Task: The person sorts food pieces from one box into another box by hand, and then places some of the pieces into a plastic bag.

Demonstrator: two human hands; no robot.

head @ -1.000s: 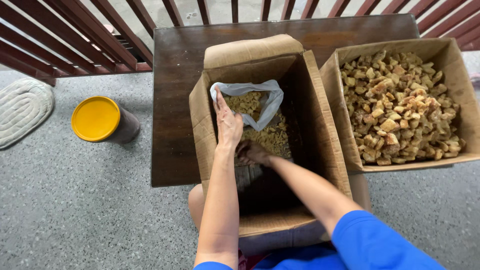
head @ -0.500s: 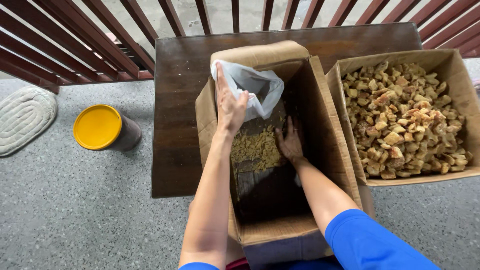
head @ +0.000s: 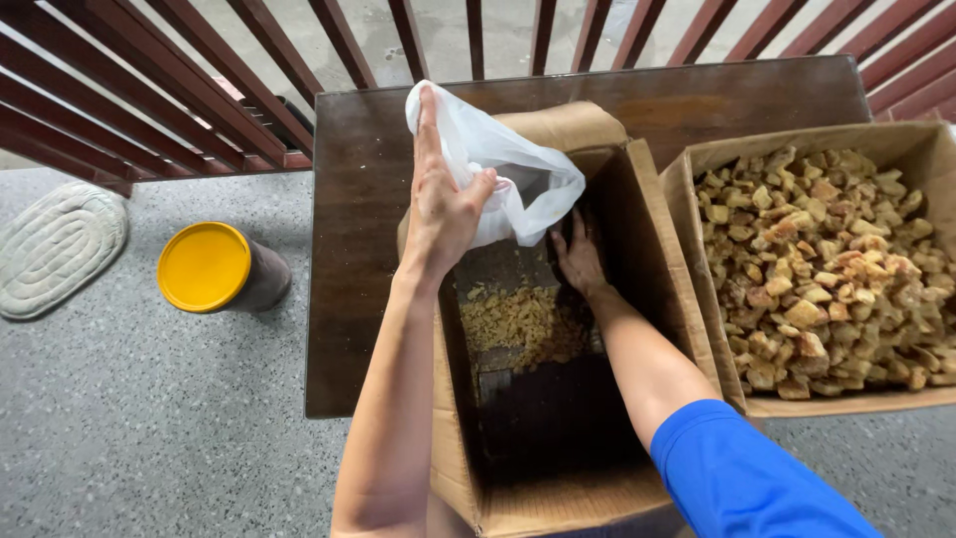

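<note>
1. The left hand (head: 445,204) is raised over the far left corner of the open cardboard box (head: 652,259), fingers and thumb pinched shut on the white plastic bag (head: 498,169).
2. The bag hangs bunched above the far end of the box; its lower folds hide part of the box's far wall, and what is inside the bag cannot be made out.
3. The right hand (head: 578,261) reaches down inside the box against its far right inner wall, just under the bag. Its fingers are spread apart and seem to press on the wall or the bag's lower edge; which of the two cannot be told, as the fingertips are hidden by the bag.
4. On the box floor lies a small heap of tan crumbs (head: 518,321); the rest of the floor is dark and hard to read.
5. The box stands on the near edge of the dark wooden bench (head: 363,249), and its near end is cut off by the bottom of the view.
6. A second cardboard box (head: 702,159), full of tan chunks (head: 827,264), sits at the bench's right end, just beside the first; its right side is cut off.
7. On the floor left of the bench stands a dark jar with a yellow lid (head: 204,266), and farther left a pale mat (head: 55,249), partly out of view.
8. The blue sleeve (head: 742,473) covers the right upper arm.
</note>
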